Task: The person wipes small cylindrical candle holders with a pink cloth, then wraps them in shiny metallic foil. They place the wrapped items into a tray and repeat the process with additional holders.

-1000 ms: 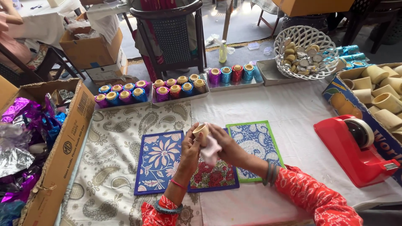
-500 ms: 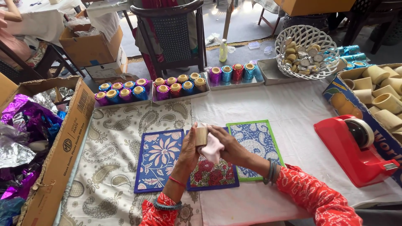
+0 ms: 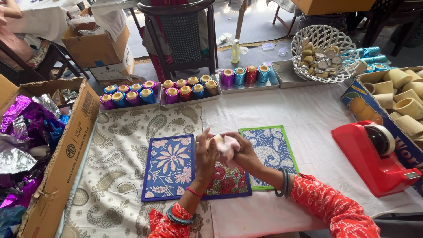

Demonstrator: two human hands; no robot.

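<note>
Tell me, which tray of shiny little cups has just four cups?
The metal tray farthest right, beside the white basket; each of the other two trays holds more cups.

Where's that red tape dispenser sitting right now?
In the head view, the red tape dispenser sits on the white tablecloth at the person's right, just in front of the cardboard box of plain cups, apart from both hands.
</note>
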